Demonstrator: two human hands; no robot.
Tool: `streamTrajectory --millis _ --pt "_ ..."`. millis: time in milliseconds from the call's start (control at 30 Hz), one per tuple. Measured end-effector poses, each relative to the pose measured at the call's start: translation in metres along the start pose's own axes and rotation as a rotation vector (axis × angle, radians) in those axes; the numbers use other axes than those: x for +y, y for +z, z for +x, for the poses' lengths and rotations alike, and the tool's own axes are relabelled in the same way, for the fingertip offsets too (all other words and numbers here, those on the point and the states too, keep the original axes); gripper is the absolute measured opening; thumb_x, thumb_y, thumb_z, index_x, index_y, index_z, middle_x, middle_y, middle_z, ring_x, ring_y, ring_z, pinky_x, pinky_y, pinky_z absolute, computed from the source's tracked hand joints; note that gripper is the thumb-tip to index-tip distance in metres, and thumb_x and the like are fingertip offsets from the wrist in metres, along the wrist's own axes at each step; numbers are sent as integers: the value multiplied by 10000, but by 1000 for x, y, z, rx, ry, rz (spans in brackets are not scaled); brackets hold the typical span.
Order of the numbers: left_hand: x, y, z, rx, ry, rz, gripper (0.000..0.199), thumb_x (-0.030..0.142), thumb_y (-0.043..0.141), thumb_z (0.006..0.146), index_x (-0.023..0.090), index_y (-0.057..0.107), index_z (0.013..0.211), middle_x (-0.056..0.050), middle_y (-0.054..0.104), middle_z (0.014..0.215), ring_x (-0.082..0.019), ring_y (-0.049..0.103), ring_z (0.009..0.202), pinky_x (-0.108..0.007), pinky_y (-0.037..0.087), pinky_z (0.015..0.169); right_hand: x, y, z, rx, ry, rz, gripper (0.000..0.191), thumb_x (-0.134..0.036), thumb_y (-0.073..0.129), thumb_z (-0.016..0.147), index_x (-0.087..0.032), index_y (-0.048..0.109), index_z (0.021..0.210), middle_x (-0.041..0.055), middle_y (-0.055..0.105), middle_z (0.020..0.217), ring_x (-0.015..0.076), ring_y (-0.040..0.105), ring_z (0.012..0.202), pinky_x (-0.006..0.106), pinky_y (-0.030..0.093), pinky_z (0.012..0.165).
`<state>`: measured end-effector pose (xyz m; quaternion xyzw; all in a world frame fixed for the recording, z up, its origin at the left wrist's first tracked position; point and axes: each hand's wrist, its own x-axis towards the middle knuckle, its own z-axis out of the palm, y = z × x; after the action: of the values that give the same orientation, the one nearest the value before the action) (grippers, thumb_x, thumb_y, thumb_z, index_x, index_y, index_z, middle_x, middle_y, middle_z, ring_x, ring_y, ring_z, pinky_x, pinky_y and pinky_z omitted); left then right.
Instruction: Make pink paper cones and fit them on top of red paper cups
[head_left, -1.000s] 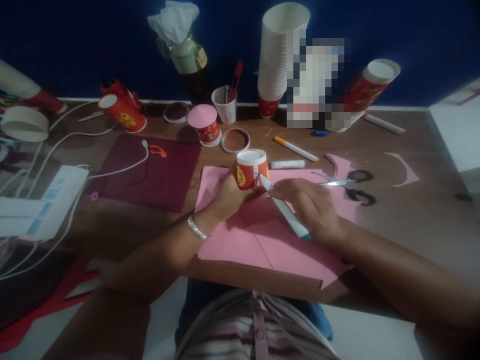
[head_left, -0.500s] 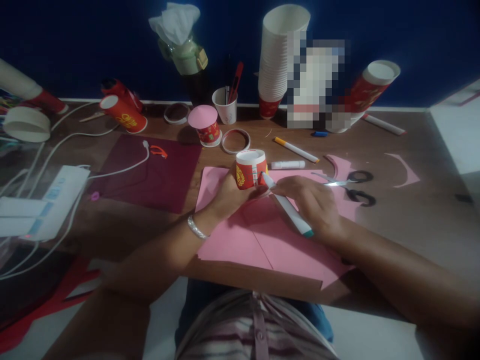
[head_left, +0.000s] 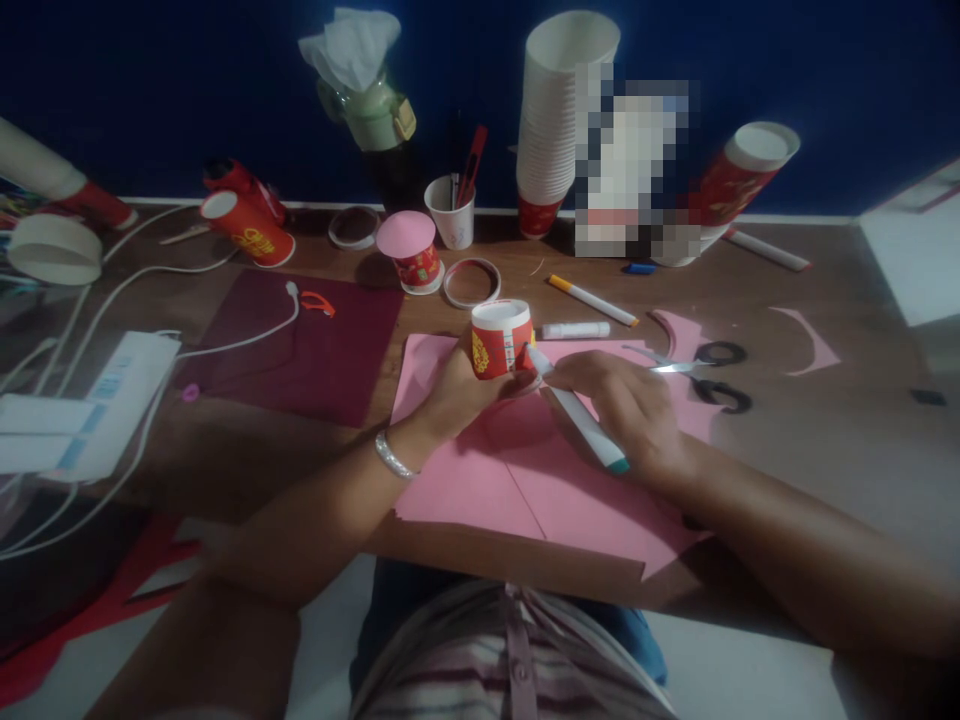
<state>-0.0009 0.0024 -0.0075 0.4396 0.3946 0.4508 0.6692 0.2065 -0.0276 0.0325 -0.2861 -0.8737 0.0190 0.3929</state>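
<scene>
My left hand [head_left: 461, 390] is wrapped round a short red paper cup [head_left: 489, 350] with a white inside and a pale strip with small markings on its side. In my right hand [head_left: 626, 400] is a white marker [head_left: 585, 428] with a green end, its tip close to the cup's right side; whether it touches cannot be made out. Both hands are over pink paper sheets [head_left: 480, 490]. Just behind the cup lies a white marker cap or tube [head_left: 576, 330].
Scissors [head_left: 686, 367] lie on pink scraps at right. Behind stand a pink-topped cup [head_left: 409, 250], a tape ring [head_left: 471, 284], a pen cup [head_left: 457, 225] and a tall cup stack [head_left: 547, 130]. Cables and a power strip [head_left: 112, 405] are at left.
The marker's tip has shifted very slightly beside the cup. Both hands keep their hold, and everything else looks the same.
</scene>
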Motion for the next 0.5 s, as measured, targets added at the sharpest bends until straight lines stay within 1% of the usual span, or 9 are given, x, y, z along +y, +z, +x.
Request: streamTrajectory --millis 133,267,367,433,500 --pt "1 0 0 -13 16 30 446 243 969 647 180 668 970 -24 737 914 -162 687 816 -301 590 746 0 0 1 2 -7 -3 307 -48 541 967 -156 613 1245 107 775 1015 224 749 866 340 616 719" --pt "2 1 0 6 -21 12 510 284 998 579 173 663 947 -43 738 943 -175 685 802 -333 594 743 -1 0 1 37 -17 10 305 -35 553 962 -144 603 1243 106 767 1012 217 739 873 338 621 721" --pt "-3 -2 0 30 -19 27 552 301 993 570 181 649 986 -37 733 984 -165 680 814 -314 581 740 -3 1 -1 64 -103 6 257 -55 597 953 -127 628 1197 105 760 969 226 728 856 346 616 701" --pt "-8 -6 0 57 6 90 564 290 988 570 188 636 999 -22 727 971 -155 672 812 -288 557 721 -4 2 -1 62 -187 -19 212 -79 613 955 -111 642 1162 117 757 944 232 715 812 357 603 667" --pt "-10 -8 1 79 37 171 572 315 983 586 194 630 1020 -20 729 966 -168 682 833 -289 553 721 -5 3 -1 59 -211 -31 186 -91 587 971 -107 648 1146 127 757 940 232 707 784 361 588 642"
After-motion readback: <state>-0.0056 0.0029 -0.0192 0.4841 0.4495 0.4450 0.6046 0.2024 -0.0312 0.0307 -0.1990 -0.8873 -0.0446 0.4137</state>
